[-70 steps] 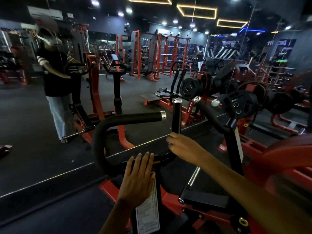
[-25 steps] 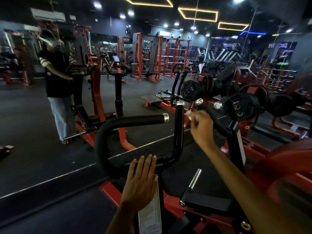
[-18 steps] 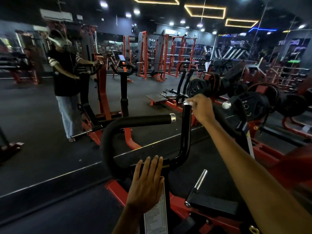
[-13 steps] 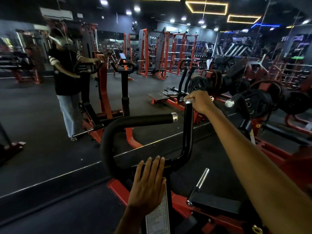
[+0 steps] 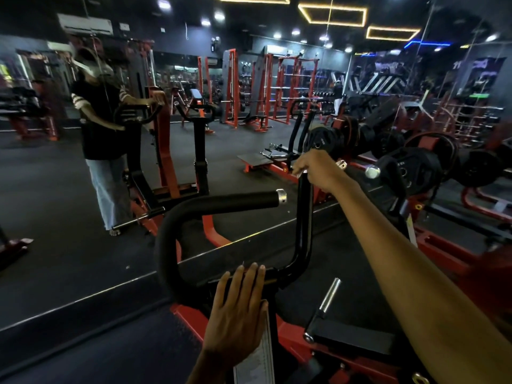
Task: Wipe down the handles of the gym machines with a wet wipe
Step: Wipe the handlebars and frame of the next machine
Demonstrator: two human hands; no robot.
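A red gym machine stands in front of me with a black upright handle (image 5: 304, 217) and a black curved handle (image 5: 221, 203) that ends in a silver cap. My right hand (image 5: 315, 169) is curled over the top end of the upright handle, and a bit of white wipe (image 5: 298, 173) shows under its fingers. My left hand (image 5: 238, 309) lies flat with straight fingers on the machine's post, next to a white label (image 5: 256, 361).
A wall mirror (image 5: 83, 189) ahead reflects a person and the machine. Loaded weight plates (image 5: 410, 167) sit on pegs to the right. A chrome peg (image 5: 328, 293) sticks up from the red frame (image 5: 191, 317). Red racks fill the background.
My right hand slid up the upright handle from near its base to its top end, where it now sits. My left hand stayed flat on the post.
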